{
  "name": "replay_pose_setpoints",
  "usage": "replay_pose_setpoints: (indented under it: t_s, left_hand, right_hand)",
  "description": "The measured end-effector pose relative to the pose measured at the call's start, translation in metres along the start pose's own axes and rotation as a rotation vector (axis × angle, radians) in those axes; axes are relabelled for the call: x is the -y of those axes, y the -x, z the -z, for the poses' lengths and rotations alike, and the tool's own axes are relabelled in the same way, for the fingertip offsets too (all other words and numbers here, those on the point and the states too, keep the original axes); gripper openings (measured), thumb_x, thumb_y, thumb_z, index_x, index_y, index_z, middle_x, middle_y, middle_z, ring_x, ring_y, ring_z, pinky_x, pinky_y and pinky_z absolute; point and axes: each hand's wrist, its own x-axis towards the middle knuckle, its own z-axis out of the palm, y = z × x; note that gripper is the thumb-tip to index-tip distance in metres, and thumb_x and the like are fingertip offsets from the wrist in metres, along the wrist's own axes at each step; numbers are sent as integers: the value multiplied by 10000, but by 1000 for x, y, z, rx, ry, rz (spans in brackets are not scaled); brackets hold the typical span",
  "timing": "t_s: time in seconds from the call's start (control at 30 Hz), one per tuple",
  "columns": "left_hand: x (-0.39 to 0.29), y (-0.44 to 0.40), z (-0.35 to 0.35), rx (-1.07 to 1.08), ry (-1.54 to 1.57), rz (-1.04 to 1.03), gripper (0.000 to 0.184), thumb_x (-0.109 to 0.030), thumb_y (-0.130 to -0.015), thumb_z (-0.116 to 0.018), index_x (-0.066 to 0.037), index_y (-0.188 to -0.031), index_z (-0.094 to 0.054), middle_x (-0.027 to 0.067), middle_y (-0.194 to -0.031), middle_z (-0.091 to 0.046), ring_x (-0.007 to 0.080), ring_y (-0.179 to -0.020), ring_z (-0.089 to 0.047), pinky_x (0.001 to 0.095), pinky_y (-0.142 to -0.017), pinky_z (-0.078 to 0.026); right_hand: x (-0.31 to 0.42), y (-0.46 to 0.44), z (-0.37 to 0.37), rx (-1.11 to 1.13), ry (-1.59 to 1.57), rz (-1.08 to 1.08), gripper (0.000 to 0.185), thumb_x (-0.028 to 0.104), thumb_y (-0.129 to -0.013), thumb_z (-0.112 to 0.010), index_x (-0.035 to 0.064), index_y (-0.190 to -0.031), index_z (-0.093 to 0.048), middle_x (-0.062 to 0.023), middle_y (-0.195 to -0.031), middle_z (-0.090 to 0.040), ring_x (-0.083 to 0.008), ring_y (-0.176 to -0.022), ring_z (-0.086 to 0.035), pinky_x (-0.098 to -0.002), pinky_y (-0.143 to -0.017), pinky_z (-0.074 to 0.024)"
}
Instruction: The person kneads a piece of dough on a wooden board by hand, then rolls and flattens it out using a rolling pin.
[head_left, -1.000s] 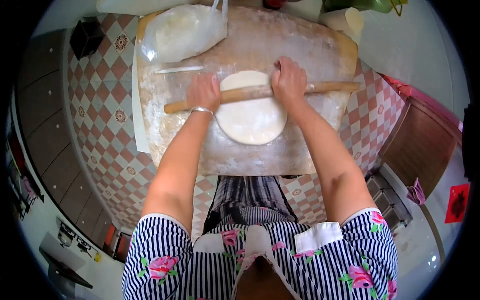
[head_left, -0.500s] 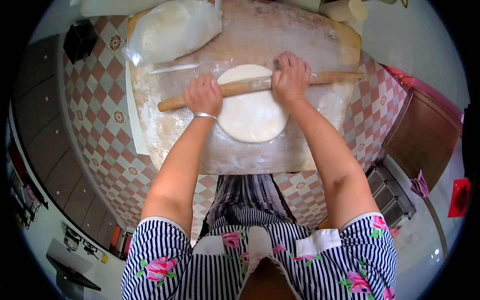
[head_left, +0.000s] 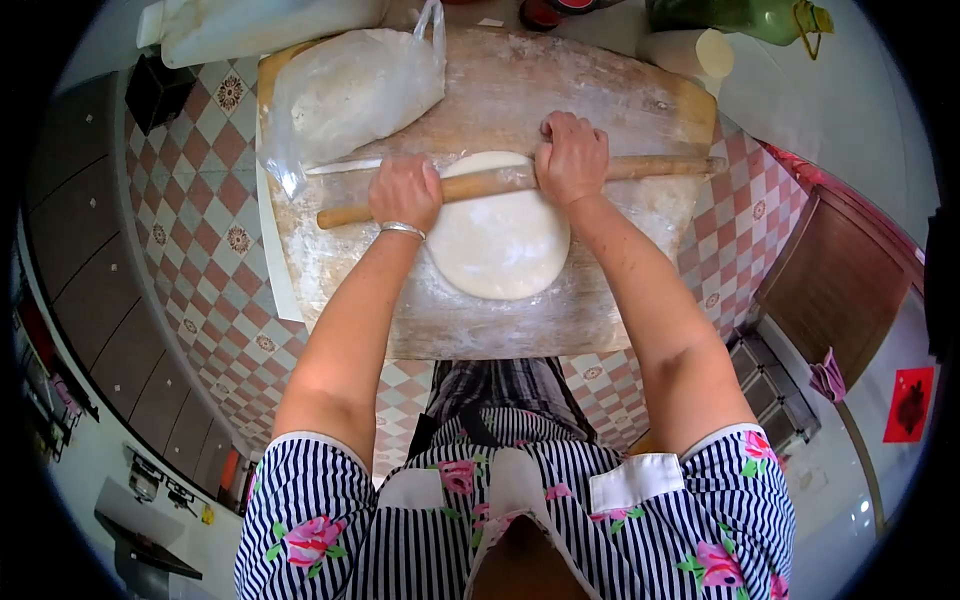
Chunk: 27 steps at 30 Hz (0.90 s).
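A long wooden rolling pin [head_left: 490,182] lies slantwise across the upper part of a round, flat sheet of dough [head_left: 500,245]. My left hand [head_left: 405,190], with a bracelet at the wrist, is closed over the pin at the dough's left edge. Farther along, my right hand [head_left: 573,157] grips the pin at the dough's upper right. Both ends of the pin stick out past my hands. Under the dough is a floury wooden board [head_left: 480,330].
A clear plastic bag [head_left: 350,95] with pale contents sits on the board's far left. Beyond the far edge are a whitish plastic jug [head_left: 260,25], a green bottle [head_left: 735,18] and a pale cylinder [head_left: 690,52]. Checkered floor tiles [head_left: 215,200] surround the board.
The view has shifted a little, so the board and dough appear lower and more shows at the far edge. Both hands keep hold of the rolling pin, which sits near the dough's far edge.
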Motion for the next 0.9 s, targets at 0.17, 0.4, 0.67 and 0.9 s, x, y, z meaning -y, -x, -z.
replay_pose_setpoints:
  t_s: [0.17, 0.4, 0.67, 0.9]
  left_hand:
    - [-2, -13, 6, 18, -33, 50, 314, -288, -936, -457, -75, -822, -658, 159, -894, -657, 398, -871, -606, 520, -769, -488]
    - [-6, -30, 8, -267, -4, -29, 246, -262, -921, -516, -83, -857, -673, 123, -855, -674, 329, -869, -625, 467, -735, -514]
    - [-46, 69, -37, -701, 461, 293, 191, -188, -838, -682, -62, -974, -638, 110, -1059, -610, 334, -1081, -528, 444, -984, -385]
    - [-16, 87, -37, -132, 590, 536, 385, -330, -782, -789, 10, -928, -684, 153, -785, -668, 299, -712, -621, 403, -742, -510]
  right_hand:
    - [1, -14, 0, 67, 1, -64, 162, 190, -795, -546, 101, -922, -593, -113, -871, -667, -297, -867, -612, -441, -787, -418]
    - [-9, -37, -7, 40, -21, -79, 275, 241, -882, -495, 70, -1083, -575, -188, -898, -694, -363, -859, -653, -482, -817, -458]
    - [-9, -56, -13, -100, -53, -100, 385, 343, -893, -476, 51, -1135, -544, -208, -1024, -677, -373, -1014, -621, -473, -883, -468]
    - [-47, 73, 22, -217, 9, 573, 404, 353, -822, -671, 146, -1163, -612, -80, -1043, -633, -316, -983, -587, -450, -834, -473]
